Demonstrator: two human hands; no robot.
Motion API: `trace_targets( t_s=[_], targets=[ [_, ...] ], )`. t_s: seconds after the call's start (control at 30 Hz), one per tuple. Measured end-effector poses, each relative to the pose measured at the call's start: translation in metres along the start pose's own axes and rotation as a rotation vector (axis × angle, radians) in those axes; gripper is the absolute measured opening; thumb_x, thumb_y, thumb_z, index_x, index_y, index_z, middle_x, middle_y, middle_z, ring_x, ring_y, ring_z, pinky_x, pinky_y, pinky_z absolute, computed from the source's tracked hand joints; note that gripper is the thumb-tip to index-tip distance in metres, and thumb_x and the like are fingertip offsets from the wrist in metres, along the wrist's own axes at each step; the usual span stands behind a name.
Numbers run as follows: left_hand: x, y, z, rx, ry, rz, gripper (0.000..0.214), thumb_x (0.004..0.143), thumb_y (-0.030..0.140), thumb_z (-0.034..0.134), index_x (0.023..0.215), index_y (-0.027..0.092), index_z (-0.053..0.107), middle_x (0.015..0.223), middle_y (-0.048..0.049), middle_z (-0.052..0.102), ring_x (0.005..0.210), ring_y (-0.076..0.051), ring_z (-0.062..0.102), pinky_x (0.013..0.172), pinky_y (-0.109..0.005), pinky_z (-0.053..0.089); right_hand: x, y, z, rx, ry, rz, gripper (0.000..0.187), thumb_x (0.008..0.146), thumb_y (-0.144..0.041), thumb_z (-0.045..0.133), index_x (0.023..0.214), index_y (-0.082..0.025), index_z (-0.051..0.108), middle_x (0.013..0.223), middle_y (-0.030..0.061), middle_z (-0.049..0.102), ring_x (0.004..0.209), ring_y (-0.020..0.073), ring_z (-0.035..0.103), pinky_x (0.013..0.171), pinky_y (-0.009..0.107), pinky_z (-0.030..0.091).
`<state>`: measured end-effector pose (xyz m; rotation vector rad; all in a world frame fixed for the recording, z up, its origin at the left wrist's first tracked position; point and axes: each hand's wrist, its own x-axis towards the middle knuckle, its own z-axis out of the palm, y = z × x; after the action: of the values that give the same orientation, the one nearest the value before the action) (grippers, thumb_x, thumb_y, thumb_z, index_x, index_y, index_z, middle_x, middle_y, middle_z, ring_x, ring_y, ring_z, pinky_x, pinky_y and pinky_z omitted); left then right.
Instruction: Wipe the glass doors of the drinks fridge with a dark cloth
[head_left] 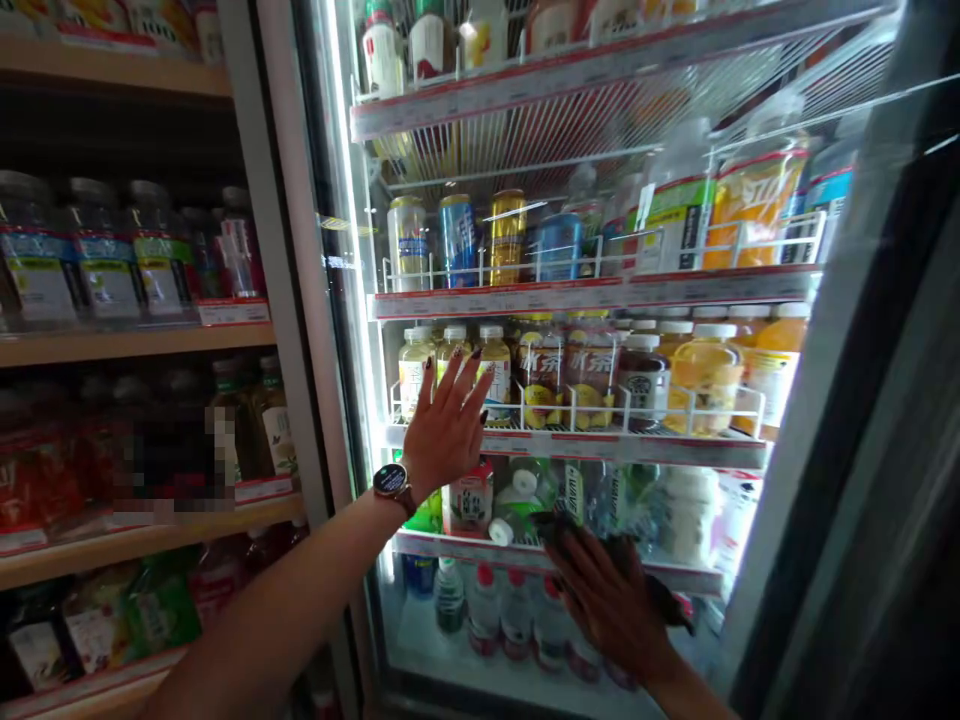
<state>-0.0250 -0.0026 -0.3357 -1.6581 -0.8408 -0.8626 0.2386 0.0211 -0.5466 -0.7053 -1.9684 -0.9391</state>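
Observation:
My left hand (pixel 448 425), with a watch on the wrist, is raised with fingers spread in front of the pale tea bottles (pixel 454 368) on the middle fridge shelf (pixel 570 444); it holds nothing. My right hand (pixel 611 595) reaches low toward the shelf below, fingers stretched near a lying water bottle (pixel 525 500) and a dark item I cannot make out. A small red and white carton (pixel 469 497) stands just under my left hand.
The open fridge door (pixel 862 400) stands at the right. Cans (pixel 459 240) fill the upper shelf, orange juice bottles (pixel 709 375) the middle right, and red-capped bottles (pixel 499 605) the bottom. Wooden shelves (pixel 135 340) with jars and bottles line the left.

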Motion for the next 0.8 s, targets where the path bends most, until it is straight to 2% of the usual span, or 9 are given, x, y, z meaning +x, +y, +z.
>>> trace_targets(
  t_s=[0.1,0.17,0.3,0.4,0.5,0.63,0.7,0.77,0.8],
  targets=[
    [0.0,0.001,-0.001,-0.016,-0.003,-0.004,0.075,0.098,0.018,0.043,0.166,0.011,0.011,0.17,-0.0156,0.028,0.163,-0.026,0.004,0.134,-0.058,0.015,0.011,0.024,-0.017,-0.013,-0.065,-0.146,0.072,0.101,-0.017,0.045,0.167,-0.03,0.02,0.139,0.0062,0.07,0.134,0.0238,0.06,0.131,0.054,0.011],
    [0.0,0.001,-0.002,-0.011,-0.008,-0.007,0.075,0.099,0.018,0.044,0.166,0.012,0.011,0.17,-0.0156,0.029,0.163,-0.026,0.003,0.134,-0.058,0.015,0.07,0.06,-0.041,-0.06,-0.015,-0.119,0.071,0.101,-0.021,0.047,0.167,-0.027,0.021,0.154,0.011,0.058,0.146,0.029,0.049,0.129,0.06,0.014],
    [0.0,0.001,-0.002,0.011,-0.004,-0.004,0.072,0.099,0.019,0.045,0.165,0.01,0.017,0.168,-0.016,0.033,0.163,-0.026,0.003,0.134,-0.056,0.015,0.218,0.128,-0.088,-0.113,0.204,0.183,0.068,0.103,-0.035,0.046,0.166,-0.024,0.024,0.173,0.0155,0.026,0.161,0.0385,0.022,0.124,0.072,0.016],
    [0.0,0.001,-0.001,0.014,0.006,0.008,0.07,0.098,0.018,0.046,0.163,0.01,0.022,0.167,-0.0165,0.035,0.163,-0.027,0.007,0.134,-0.056,0.015,0.259,0.135,-0.096,-0.119,0.306,0.31,0.07,0.103,-0.039,0.043,0.167,-0.021,0.021,0.174,0.0164,0.02,0.162,0.0386,0.016,0.125,0.072,0.013],
    [-0.001,0.0,-0.002,-0.007,0.006,0.017,0.072,0.097,0.018,0.049,0.164,0.011,0.023,0.168,-0.0177,0.032,0.163,-0.03,0.011,0.133,-0.059,0.016,0.206,0.102,-0.069,-0.131,0.283,0.319,0.077,0.1,-0.041,0.047,0.168,-0.022,0.016,0.173,0.017,0.024,0.16,0.0405,0.022,0.125,0.073,0.017],
    [-0.001,-0.002,-0.003,-0.034,0.005,0.058,0.075,0.094,0.021,0.055,0.163,0.016,0.027,0.171,-0.0182,0.026,0.162,-0.034,0.012,0.132,-0.063,0.015,0.051,0.042,-0.015,-0.133,0.098,0.252,0.083,0.096,-0.028,0.05,0.169,-0.025,0.011,0.168,0.0167,0.036,0.155,0.0414,0.036,0.123,0.073,0.024],
    [-0.001,-0.002,-0.004,-0.048,0.006,0.086,0.077,0.092,0.02,0.058,0.163,0.019,0.029,0.171,-0.0172,0.025,0.162,-0.035,0.014,0.131,-0.064,0.016,-0.012,0.027,-0.004,-0.123,0.001,0.127,0.08,0.094,-0.019,0.048,0.168,-0.028,0.019,0.162,0.0135,0.048,0.149,0.0356,0.047,0.125,0.067,0.027],
    [0.0,-0.002,-0.005,-0.057,0.002,0.103,0.078,0.091,0.02,0.059,0.163,0.024,0.03,0.172,-0.0157,0.024,0.161,-0.036,0.017,0.131,-0.065,0.017,-0.031,0.035,-0.009,-0.112,-0.062,0.044,0.078,0.094,-0.014,0.045,0.167,-0.029,0.022,0.159,0.011,0.053,0.145,0.0311,0.051,0.126,0.061,0.029],
    [0.0,-0.002,-0.005,-0.059,-0.001,0.108,0.079,0.091,0.02,0.06,0.163,0.026,0.029,0.172,-0.0153,0.023,0.161,-0.036,0.018,0.13,-0.066,0.017,-0.021,0.048,-0.018,-0.111,-0.068,0.045,0.078,0.095,-0.015,0.043,0.167,-0.028,0.019,0.16,0.0111,0.051,0.147,0.0306,0.049,0.126,0.06,0.029]
  ],
)
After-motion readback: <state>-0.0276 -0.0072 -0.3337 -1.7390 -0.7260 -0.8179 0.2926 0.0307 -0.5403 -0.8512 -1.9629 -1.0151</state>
